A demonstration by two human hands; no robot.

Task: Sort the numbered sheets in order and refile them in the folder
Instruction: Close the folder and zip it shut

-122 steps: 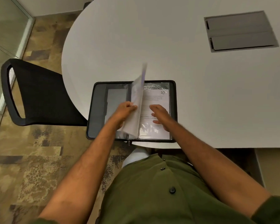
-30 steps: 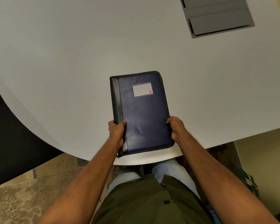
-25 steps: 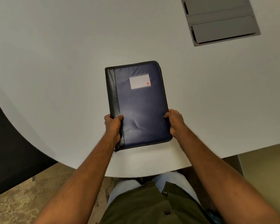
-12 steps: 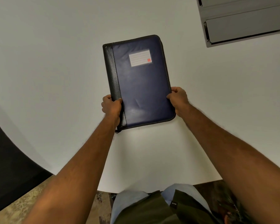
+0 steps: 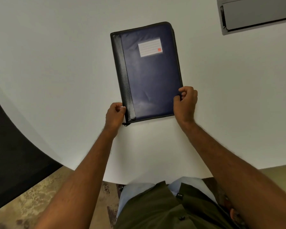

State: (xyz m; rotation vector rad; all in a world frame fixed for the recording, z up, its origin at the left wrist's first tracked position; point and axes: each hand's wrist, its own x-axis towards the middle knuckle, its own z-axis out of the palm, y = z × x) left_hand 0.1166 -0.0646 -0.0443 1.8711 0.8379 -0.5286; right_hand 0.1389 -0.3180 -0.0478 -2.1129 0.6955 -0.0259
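A closed dark-blue zip folder (image 5: 152,76) with a black spine and a white label lies flat on the white table (image 5: 56,63), spine to the left. My left hand (image 5: 115,116) sits at its lower-left corner, fingers curled against the spine edge. My right hand (image 5: 185,103) is at the lower-right corner, thumb on the cover and fingers curled round the right edge. No numbered sheets are visible; the folder's inside is hidden.
A grey cable hatch (image 5: 257,14) is set into the table at the far right. A black chair (image 5: 10,146) stands to the left, beyond the table's curved edge. Patterned carpet (image 5: 31,204) shows below.
The open folder with its sheets has been closed. In the last second both hands slid it farther from the table's near edge. My left thumb has come off the cover to the spine edge.
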